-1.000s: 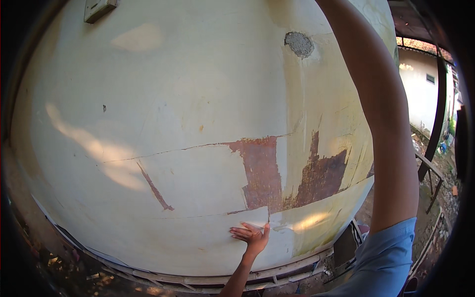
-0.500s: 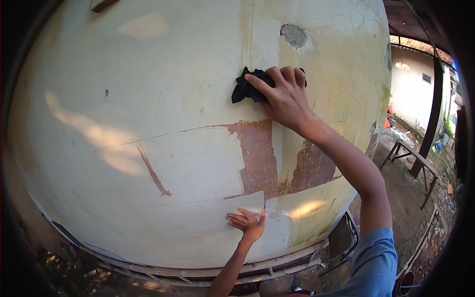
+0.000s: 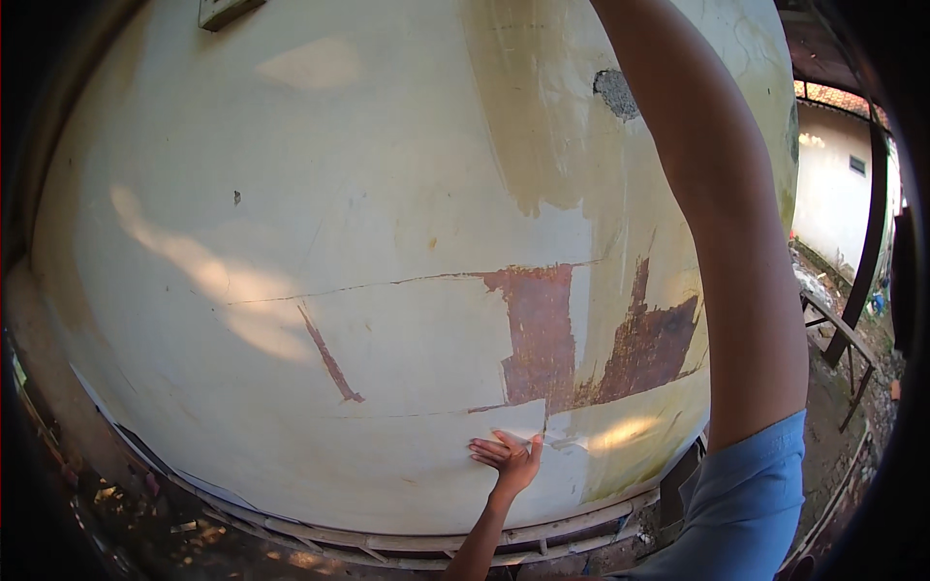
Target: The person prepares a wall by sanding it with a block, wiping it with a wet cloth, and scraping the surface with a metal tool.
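Observation:
Low on the pale, cracked wall (image 3: 291, 184), my left hand (image 3: 509, 460) lies with its fingers spread against the surface, beside a step-edged crack. Just above it are reddish-brown patches (image 3: 538, 329) where the coating has flaked off. My right arm (image 3: 727, 242) stretches up along the right side of the view and past the top edge, so the hand and whatever it holds are out of sight. Near that arm are a rough grey patch (image 3: 612, 95) and a yellowish, streaked area (image 3: 513, 126) high on the wall.
At the top left a boxy fixture (image 3: 225, 14) is on the wall. Pale rails (image 3: 378, 547) run along the wall's foot above littered ground. Off to the right stand a narrow bench (image 3: 843, 344), a dark post (image 3: 860, 281) and a white building (image 3: 833, 184) with a tiled roof.
My right hand, seen half a second ago pressing a black cloth to mid-wall, has moved up out of frame. The streaked area up top looks larger. My left hand stays against the wall.

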